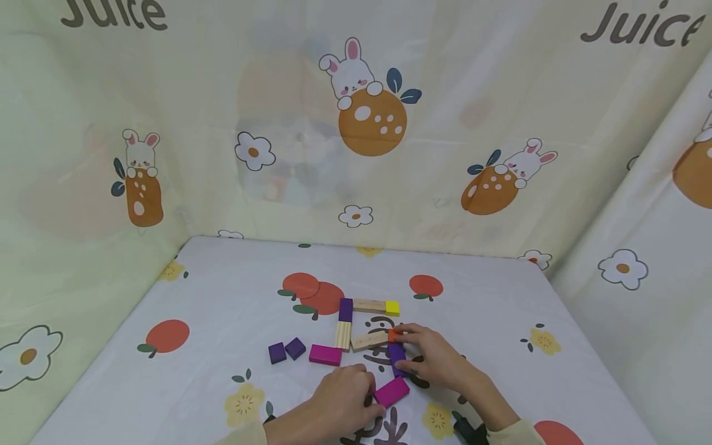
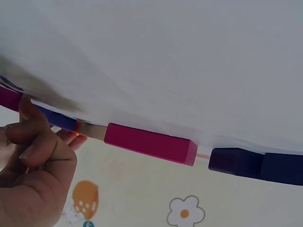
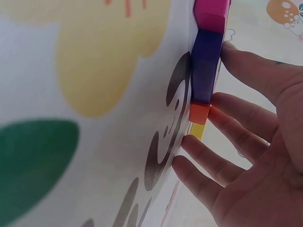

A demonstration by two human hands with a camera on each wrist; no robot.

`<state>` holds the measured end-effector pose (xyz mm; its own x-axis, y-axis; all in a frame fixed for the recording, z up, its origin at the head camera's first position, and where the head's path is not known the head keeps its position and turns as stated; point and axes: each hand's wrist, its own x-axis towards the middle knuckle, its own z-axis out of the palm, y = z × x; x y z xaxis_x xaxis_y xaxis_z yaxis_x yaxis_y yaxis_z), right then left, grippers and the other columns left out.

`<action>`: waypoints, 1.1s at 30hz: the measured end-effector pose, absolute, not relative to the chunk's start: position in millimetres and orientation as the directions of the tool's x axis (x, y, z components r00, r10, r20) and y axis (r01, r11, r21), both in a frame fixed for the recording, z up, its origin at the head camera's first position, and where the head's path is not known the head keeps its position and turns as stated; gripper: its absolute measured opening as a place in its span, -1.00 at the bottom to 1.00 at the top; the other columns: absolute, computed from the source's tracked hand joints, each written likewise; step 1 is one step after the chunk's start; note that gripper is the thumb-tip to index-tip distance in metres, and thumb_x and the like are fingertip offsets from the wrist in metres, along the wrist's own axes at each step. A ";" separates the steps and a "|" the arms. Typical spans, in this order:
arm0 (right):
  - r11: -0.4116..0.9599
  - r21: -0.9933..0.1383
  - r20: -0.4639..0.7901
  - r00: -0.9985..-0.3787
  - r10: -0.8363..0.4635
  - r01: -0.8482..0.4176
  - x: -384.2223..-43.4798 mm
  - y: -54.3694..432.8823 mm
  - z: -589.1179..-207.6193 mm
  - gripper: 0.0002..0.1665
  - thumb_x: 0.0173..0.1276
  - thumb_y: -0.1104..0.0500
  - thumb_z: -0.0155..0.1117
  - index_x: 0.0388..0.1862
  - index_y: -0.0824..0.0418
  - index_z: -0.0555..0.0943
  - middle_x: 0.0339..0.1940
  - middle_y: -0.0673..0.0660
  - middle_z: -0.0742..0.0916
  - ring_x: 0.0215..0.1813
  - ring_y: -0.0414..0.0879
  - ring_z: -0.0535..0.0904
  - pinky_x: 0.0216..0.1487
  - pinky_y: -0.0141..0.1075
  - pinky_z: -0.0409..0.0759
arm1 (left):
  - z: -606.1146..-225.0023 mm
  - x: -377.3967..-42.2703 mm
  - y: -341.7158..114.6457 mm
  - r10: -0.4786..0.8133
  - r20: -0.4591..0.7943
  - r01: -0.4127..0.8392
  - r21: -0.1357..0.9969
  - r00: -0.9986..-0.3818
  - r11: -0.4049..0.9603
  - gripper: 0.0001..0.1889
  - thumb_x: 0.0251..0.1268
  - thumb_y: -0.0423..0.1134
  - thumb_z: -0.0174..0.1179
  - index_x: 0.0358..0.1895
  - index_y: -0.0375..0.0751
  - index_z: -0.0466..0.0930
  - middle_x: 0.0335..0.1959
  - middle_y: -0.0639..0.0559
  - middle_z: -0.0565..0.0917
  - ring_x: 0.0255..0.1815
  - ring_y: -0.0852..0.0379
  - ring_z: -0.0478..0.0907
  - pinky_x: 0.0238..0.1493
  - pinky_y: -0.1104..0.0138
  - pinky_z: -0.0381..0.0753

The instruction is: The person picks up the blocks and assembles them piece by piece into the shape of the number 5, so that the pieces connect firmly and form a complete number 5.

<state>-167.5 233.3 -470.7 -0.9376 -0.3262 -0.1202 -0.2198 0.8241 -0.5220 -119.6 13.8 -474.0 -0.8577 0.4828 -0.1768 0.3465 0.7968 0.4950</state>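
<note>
My left hand has curled fingers, thumb and forefinger at the left end of a magenta block. That block meets the lower end of a long purple block. The right hand reaches in from the right with spread fingers, thumb against the purple block and fingertips at a small orange block. A wooden block runs left from the orange one to a pale ridged block. Above this stands a dark purple block, then another wooden block and a yellow block.
Left of the row lies a second magenta block, its right end by the ridged block. Farther left are two dark purple cubes, set at different angles. A printed white cloth covers the table, and a patterned curtain hangs behind.
</note>
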 end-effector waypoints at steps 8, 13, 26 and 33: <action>0.795 -0.524 -0.070 -0.915 -0.398 -0.306 -168.3 237.0 -468.7 -0.37 0.29 0.04 0.61 0.29 0.25 0.71 0.50 0.20 0.62 0.56 0.31 0.46 0.54 0.32 0.42 | -463.5 -128.8 -11.2 0.412 0.027 0.370 0.496 -0.911 0.785 -0.54 0.28 0.22 0.44 -0.02 -0.08 0.80 -0.21 0.14 0.74 -0.21 0.24 0.58 -0.18 0.31 0.66; 0.792 -0.526 -0.070 -0.913 -0.403 -0.309 -168.7 237.0 -468.1 -0.36 0.27 0.03 0.62 0.29 0.24 0.72 0.49 0.19 0.62 0.55 0.31 0.46 0.53 0.33 0.42 | -453.7 -139.9 -36.9 0.341 0.184 0.387 0.479 -0.922 0.788 -0.45 0.25 -0.01 0.53 0.21 -0.26 0.72 0.11 -0.14 0.76 0.11 -0.08 0.70 0.18 0.02 0.75; 0.812 -0.530 -0.108 -0.931 -0.350 -0.244 -167.8 236.3 -471.4 -0.38 0.27 0.07 0.63 0.29 0.20 0.73 0.50 0.14 0.62 0.58 0.26 0.45 0.56 0.29 0.42 | -457.9 -159.4 -73.1 0.295 -0.026 0.219 0.607 -0.955 0.764 -0.54 0.12 -0.52 0.46 0.16 -0.36 0.73 0.13 -0.20 0.76 0.17 -0.19 0.67 0.20 -0.11 0.73; 0.809 -0.533 -0.103 -0.930 -0.353 -0.248 -167.4 236.1 -470.3 -0.38 0.25 0.07 0.64 0.28 0.20 0.73 0.50 0.13 0.62 0.57 0.26 0.45 0.55 0.29 0.43 | -464.5 -161.5 -73.0 0.302 -0.047 0.222 0.575 -0.952 0.787 -0.61 0.15 -0.50 0.48 0.10 -0.33 0.78 0.01 -0.13 0.78 0.08 -0.10 0.68 0.16 -0.03 0.75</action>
